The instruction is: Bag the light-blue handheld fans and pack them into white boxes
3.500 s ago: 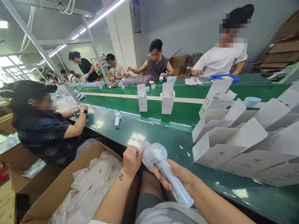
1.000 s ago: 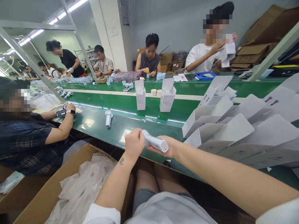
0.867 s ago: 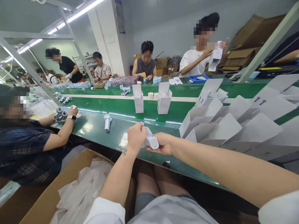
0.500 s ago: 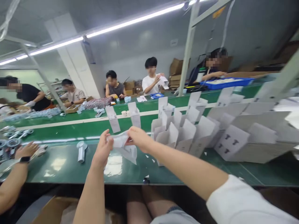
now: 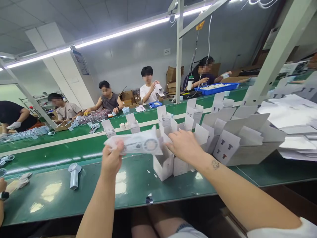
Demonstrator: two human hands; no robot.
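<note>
My left hand (image 5: 112,158) pinches the left end of a translucent plastic bag (image 5: 140,143) with a part with a ring inside it. The bag is stretched out level above the table's near side. To its right, my right hand (image 5: 184,145) is over the front open white boxes, fingers bent and thumb toward the bag's right end. Whether those fingers hold a box edge is hidden. Just below the bag's right end stands an open white box (image 5: 163,165).
A light blue showerhead-like part (image 5: 74,175) lies on the green table (image 5: 96,185). More open boxes (image 5: 237,145) and stacked white sheets (image 5: 294,115) are at right. Several people sit across the belt, near a blue tray (image 5: 216,88). Another person's hand shows at far left.
The bag has been raised and spread out, now with the part visible in it. My right hand has left the bag and moved right to the boxes. The view has shifted right.
</note>
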